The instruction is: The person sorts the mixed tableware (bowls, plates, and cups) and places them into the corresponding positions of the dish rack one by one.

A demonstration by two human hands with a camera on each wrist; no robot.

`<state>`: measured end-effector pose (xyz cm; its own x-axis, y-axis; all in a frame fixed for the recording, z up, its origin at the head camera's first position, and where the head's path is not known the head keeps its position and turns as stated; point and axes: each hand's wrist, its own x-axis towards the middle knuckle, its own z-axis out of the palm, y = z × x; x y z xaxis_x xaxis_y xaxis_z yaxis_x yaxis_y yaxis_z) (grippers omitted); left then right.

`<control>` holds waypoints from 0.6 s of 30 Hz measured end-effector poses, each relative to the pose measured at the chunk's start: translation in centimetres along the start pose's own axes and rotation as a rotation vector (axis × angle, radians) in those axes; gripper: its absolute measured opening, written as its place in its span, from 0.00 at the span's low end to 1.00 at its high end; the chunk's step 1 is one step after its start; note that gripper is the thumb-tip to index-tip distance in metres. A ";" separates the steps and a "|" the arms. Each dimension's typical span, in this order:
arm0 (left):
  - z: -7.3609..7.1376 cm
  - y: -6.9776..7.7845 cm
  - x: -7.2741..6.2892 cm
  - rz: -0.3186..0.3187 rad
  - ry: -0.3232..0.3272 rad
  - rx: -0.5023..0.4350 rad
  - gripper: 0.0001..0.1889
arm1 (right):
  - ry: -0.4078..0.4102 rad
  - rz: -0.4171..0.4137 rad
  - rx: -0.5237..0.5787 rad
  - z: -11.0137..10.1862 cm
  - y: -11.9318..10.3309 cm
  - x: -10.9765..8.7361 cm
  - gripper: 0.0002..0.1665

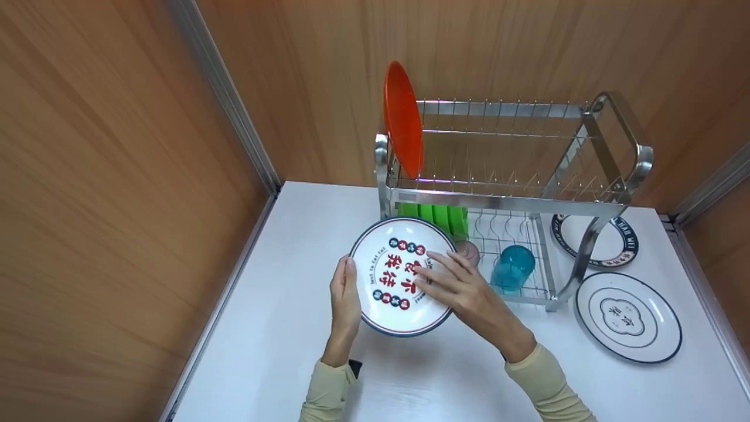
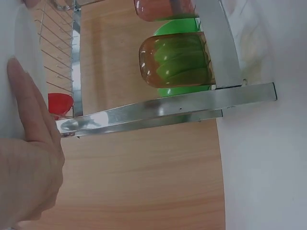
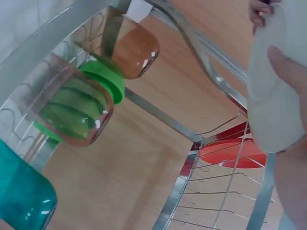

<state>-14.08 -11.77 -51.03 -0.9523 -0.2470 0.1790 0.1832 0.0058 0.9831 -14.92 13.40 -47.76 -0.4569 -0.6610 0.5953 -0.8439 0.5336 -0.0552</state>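
Both hands hold a white plate [image 1: 394,281] with a blue rim and red lettering, tilted up in front of the rack. My left hand [image 1: 345,296] grips its left edge. On the right side, my right hand [image 1: 471,296] spreads its fingers over the plate's face, while its thumb lies against the pale underside [image 3: 268,96] in the right wrist view. Just beyond the plate stands a two-tier metal dish rack [image 1: 504,202]. An orange-red plate [image 1: 403,120] stands upright at the left end of its upper tier.
The lower tier bears a green ridged item [image 1: 448,220], a blue glass [image 1: 513,268] and a pinkish glass [image 1: 467,252]; the right wrist view adds a brownish glass [image 3: 136,50]. Two white plates, one dark-rimmed [image 1: 624,255] and one thin-lined [image 1: 656,328], lie right of the rack.
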 end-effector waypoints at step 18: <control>0.6 2.2 1.3 0.207 -0.150 -0.232 0.31 | 0.345 -0.082 -0.058 0.6 -0.9 -2.4 0.18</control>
<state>-15.06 -11.46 -48.62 -0.9114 -0.1185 0.3941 0.4102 -0.1839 0.8933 -13.22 14.15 -49.64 -0.2585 -0.4912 0.8318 -0.8517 0.5222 0.0437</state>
